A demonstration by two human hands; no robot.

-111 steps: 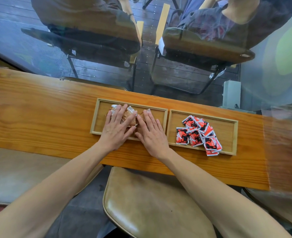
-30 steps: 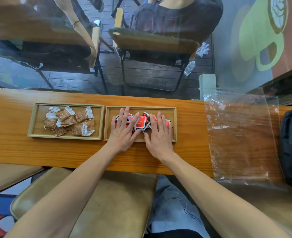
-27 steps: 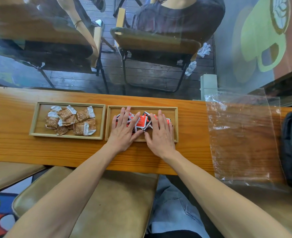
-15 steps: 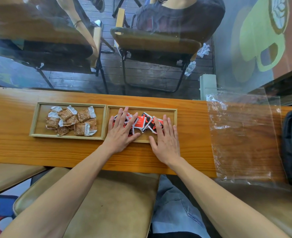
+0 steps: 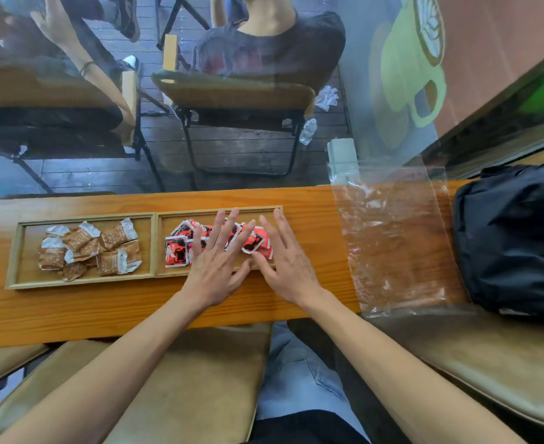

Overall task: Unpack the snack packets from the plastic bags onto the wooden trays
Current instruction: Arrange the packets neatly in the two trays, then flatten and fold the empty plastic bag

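Two wooden trays lie side by side on the wooden counter. The left tray holds several brown and white snack packets. The right tray holds several red, black and white packets. My left hand rests flat with fingers spread on the red packets. My right hand lies flat beside it over the tray's right end, fingers apart, touching a red packet. Neither hand grips anything. A flat clear plastic bag lies on the counter to the right.
A black bag sits at the counter's right end. A glass pane rises behind the counter, with people on chairs beyond it. Padded stools stand below the near edge.
Both hands moved from the brown packets in the left tray to the red ones in the right tray. In the last second they slid right, uncovering the left red packets.
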